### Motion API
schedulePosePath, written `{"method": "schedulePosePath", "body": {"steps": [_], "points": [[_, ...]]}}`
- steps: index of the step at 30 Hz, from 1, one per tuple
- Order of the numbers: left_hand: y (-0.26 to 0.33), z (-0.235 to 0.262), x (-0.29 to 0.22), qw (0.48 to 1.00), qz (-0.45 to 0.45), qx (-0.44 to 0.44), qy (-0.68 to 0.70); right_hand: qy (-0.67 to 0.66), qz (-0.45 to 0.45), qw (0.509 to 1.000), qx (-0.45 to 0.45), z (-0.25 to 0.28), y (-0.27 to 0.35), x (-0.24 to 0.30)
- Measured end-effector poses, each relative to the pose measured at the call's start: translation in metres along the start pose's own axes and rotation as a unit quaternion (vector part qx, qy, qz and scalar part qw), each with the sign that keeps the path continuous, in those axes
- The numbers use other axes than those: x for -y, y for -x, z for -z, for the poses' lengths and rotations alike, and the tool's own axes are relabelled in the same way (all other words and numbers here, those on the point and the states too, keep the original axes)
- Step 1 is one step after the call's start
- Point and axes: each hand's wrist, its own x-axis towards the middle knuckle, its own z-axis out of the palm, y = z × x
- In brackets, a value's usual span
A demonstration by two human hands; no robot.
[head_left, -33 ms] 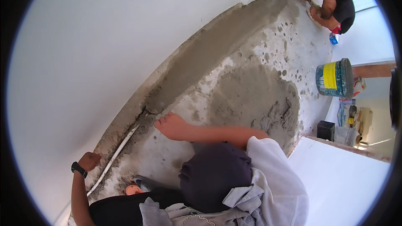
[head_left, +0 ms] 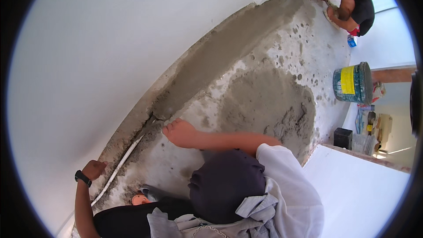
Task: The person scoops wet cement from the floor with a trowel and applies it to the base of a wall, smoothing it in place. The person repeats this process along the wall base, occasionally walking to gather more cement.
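Note:
My left hand (head_left: 94, 169), with a black band on the wrist, rests at the foot of the white wall (head_left: 110, 53), its fingers curled and nothing visible in them. Just right of it a thin white pipe (head_left: 119, 169) runs along the wall's base through rough grey mortar. My right hand is out of view. A bare foot (head_left: 179, 133) and shin stretch over the wet cement floor (head_left: 264, 101), coming from a figure in a white shirt (head_left: 291, 185) with a dark rounded cap (head_left: 225, 184) at the bottom.
A strip of fresh grey mortar (head_left: 229, 44) follows the wall. Far off, another person (head_left: 352, 9) crouches, working the floor. A blue and yellow bucket (head_left: 351, 83) stands at the right, with a small black box (head_left: 343, 138) and clutter beside a white ledge (head_left: 361, 185).

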Motion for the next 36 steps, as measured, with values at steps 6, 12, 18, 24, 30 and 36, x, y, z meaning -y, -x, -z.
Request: {"method": "schedulePosePath", "body": {"steps": [6, 12, 18, 24, 30, 36], "points": [[0.008, 0.001, -0.005, 0.999, -0.02, -0.025, 0.043, -0.099, -0.27, 0.954, -0.082, 0.007, 0.05, -0.059], [0.007, 0.002, -0.021, 0.996, -0.064, -0.026, 0.05, -0.016, -0.549, 0.82, -0.16, 0.051, 0.154, -0.229], [-0.001, 0.005, -0.027, 0.994, -0.108, -0.015, 0.011, 0.01, -0.634, 0.756, -0.165, 0.054, 0.187, -0.323], [0.02, 0.012, -0.027, 0.987, -0.126, -0.085, 0.049, -0.031, -0.599, 0.787, -0.147, 0.027, 0.169, -0.277], [0.022, 0.015, -0.022, 0.977, -0.177, -0.118, 0.013, -0.071, -0.536, 0.837, -0.084, 0.006, 0.135, -0.174], [0.025, 0.014, -0.01, 0.969, -0.219, -0.108, 0.049, -0.135, -0.468, 0.872, -0.051, -0.016, 0.097, -0.067]]}}
